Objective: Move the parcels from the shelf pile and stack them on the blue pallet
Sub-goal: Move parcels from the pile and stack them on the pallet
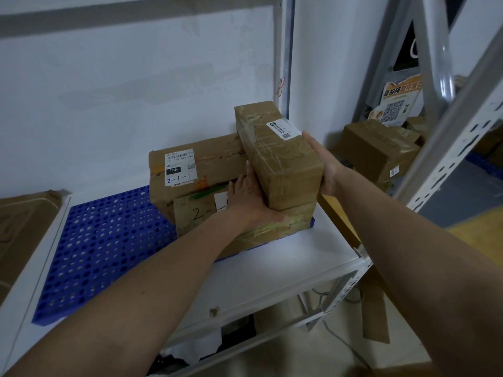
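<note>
Both hands clasped a long taped parcel (283, 159) from either side, the left hand (249, 198) flat with fingers straight against its left face, the right hand (322, 164) pressed flat to its right face. It rested atop two parcels (196, 170) on the blue pallet (103, 246). The right fingertips were hidden behind the box.

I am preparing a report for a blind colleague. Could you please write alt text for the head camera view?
Two bare hands, left hand and right hand, hold a taped brown parcel by its sides above two other parcels on a blue perforated pallet. The pallet lies on a white shelf.
</note>
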Motion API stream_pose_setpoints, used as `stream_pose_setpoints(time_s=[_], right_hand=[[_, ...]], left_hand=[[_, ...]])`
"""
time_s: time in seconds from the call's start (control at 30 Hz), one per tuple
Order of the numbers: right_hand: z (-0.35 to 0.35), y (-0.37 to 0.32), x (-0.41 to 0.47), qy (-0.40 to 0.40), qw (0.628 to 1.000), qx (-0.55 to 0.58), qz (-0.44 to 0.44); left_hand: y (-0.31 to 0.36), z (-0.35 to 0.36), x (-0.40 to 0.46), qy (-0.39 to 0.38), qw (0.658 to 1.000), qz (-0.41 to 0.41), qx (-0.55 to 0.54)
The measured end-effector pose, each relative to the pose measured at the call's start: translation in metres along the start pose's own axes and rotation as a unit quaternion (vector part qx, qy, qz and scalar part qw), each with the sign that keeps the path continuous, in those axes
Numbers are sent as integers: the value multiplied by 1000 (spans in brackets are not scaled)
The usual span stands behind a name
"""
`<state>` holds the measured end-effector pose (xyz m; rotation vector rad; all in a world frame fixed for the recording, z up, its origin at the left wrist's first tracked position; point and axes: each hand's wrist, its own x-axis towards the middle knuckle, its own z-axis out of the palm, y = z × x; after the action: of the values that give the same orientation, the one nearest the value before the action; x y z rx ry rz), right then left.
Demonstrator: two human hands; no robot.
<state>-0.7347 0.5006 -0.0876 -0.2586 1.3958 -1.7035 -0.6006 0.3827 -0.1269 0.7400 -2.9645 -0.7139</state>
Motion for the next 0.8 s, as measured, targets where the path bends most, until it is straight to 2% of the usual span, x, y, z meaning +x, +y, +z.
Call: stream_pose_setpoints(time_s=[0.13,0.2,0.27,0.4,0.57,0.63,0.73,0.8], right_hand=[[-2,-15,-5,31,997,-73,4],[2,-27,-9,77,980,-180,-26],[11,-37,-14,119,931,-335,-84],[31,-49,-15,138,785,-581,-166],[73,-44,-15,108,615,-738,-255],[96,-36,-10,83,573,-767,-276],[133,-22,-2,45,523,-796,-302],[159,-11,3,0,520,-793,-318]], left_hand=[[1,-12,-2,-17,1000,-5,16],[0,-22,-3,-63,998,-20,7],[-2,-38,-3,-100,994,-34,-14],[-8,-72,0,-107,993,-17,35],[-23,-97,-11,36,980,6,194],[-35,-106,-19,66,975,-8,210],[-57,-117,-37,64,979,-49,187],[-75,-123,-52,66,979,-90,172]])
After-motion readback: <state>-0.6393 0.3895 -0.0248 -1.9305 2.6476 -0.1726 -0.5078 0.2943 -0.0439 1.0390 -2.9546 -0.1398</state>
